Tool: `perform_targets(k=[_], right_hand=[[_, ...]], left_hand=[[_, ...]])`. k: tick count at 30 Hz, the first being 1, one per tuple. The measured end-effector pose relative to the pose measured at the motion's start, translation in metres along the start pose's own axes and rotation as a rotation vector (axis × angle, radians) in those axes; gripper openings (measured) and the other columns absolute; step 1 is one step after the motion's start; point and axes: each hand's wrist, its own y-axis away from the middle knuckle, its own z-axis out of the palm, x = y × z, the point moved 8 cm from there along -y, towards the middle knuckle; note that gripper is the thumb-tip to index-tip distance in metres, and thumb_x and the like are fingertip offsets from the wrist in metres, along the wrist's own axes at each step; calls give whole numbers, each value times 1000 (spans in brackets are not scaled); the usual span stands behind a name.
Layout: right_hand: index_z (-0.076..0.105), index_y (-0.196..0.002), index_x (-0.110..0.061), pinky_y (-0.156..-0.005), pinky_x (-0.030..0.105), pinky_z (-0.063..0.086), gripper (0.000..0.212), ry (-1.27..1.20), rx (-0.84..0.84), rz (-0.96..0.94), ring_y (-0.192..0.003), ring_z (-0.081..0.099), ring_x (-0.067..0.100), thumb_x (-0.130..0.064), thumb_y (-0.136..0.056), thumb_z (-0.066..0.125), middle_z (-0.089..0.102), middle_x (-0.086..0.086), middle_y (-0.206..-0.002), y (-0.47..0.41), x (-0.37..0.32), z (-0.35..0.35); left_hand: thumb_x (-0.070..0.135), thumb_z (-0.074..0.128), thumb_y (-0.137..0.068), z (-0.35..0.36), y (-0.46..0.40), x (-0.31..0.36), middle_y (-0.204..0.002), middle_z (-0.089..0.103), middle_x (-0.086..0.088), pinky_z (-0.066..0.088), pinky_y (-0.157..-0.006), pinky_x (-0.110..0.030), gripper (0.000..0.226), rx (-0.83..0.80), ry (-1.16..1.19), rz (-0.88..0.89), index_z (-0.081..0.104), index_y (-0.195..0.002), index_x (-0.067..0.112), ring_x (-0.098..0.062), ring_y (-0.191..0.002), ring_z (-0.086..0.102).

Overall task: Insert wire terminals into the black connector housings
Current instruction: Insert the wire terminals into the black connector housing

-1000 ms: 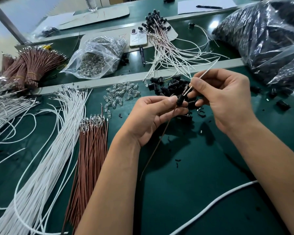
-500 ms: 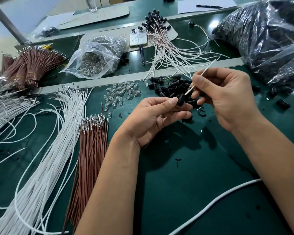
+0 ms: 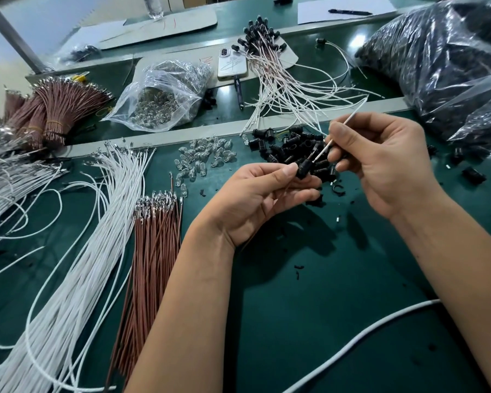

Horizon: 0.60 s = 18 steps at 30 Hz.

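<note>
My left hand (image 3: 262, 194) pinches a small black connector housing (image 3: 303, 168) between thumb and fingers, above the green mat. My right hand (image 3: 380, 160) pinches a white wire (image 3: 349, 120) near its lower end. The wire's metal terminal tip (image 3: 313, 158) touches the top of the housing. A pile of loose black housings (image 3: 289, 146) lies just behind both hands. White terminal wires (image 3: 97, 222) and brown terminal wires (image 3: 156, 239) lie in bundles at the left.
Small clear bulbs (image 3: 201, 157) are scattered left of the housings. Finished assemblies (image 3: 275, 69), a phone (image 3: 232, 63) and a clear bag of parts (image 3: 165, 97) lie on the back shelf. Big dark plastic bags (image 3: 442, 58) fill the right. A white cable (image 3: 366, 336) crosses the front.
The brown wire that hung below my left hand is out of sight now. My right hand has brought the white wire's terminal down onto the housing.
</note>
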Motion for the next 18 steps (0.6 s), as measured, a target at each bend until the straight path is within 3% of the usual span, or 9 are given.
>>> perform_targets(k=[6, 13, 18], right_hand=[[74, -89, -10, -49, 17, 50, 14, -13, -14, 5, -55, 65, 11, -19, -81, 80, 72, 2, -71, 2, 1, 4], [74, -87, -10, -48, 17, 50, 4, -1, -5, 28, -55, 65, 10, -10, -88, 78, 72, 2, -71, 1, 5, 3], [74, -87, -9, -48, 17, 49, 12, -28, -8, 49, -54, 64, 10, -18, -81, 80, 73, 3, -71, 1, 5, 4]], left_hand=[[10, 62, -84, -2, -1, -1, -88, 75, -23, 60, -62, -20, 21, 10, -6, -4, 72, -86, -8, -25, -72, 76], [11, 62, -84, -1, -1, -1, -88, 76, -20, 59, -64, -19, 20, 0, -13, 3, 78, -80, -2, -24, -73, 76], [10, 63, -84, -3, -2, -1, -89, 75, -21, 59, -63, -20, 20, 1, -4, -2, 76, -82, -5, -24, -73, 76]])
